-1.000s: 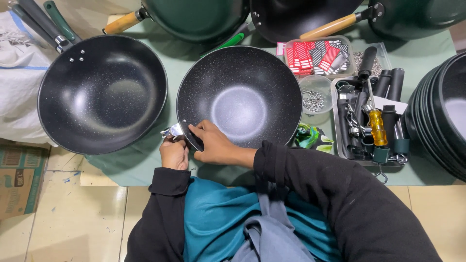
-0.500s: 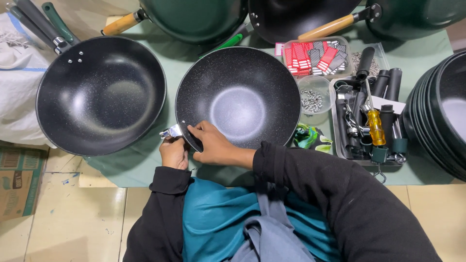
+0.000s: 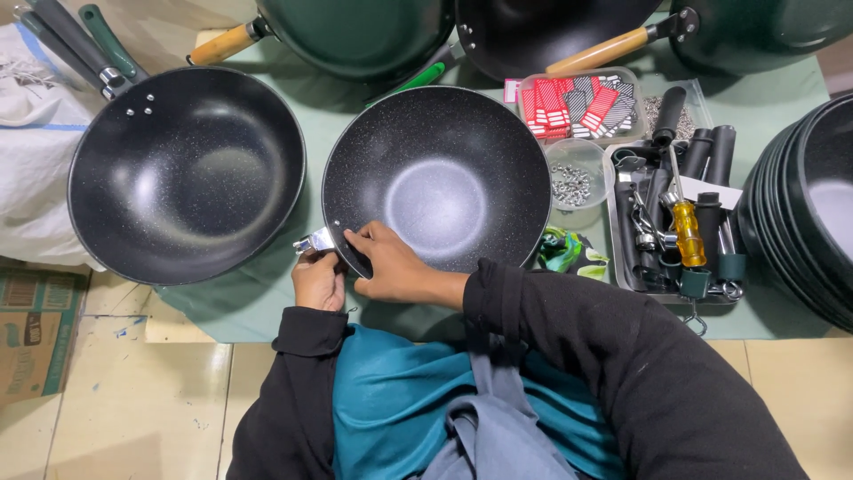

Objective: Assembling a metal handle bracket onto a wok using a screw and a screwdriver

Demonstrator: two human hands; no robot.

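A black speckled wok [image 3: 440,178] without a handle lies on the green table cover in front of me. My right hand [image 3: 386,265] grips its near-left rim, fingers inside the bowl. Just outside that rim my left hand [image 3: 318,280] holds a small shiny metal bracket [image 3: 314,241] against the wok's edge. A second black wok [image 3: 187,173] with a dark handle lies to the left, apart from both hands.
Right of the wok: a clear cup of small screws [image 3: 573,184], a tray with black handles and a yellow screwdriver [image 3: 686,233], and a box of red and grey tags [image 3: 577,105]. Stacked woks [image 3: 813,204] fill the right edge. More woks with wooden handles [image 3: 595,52] lie behind.
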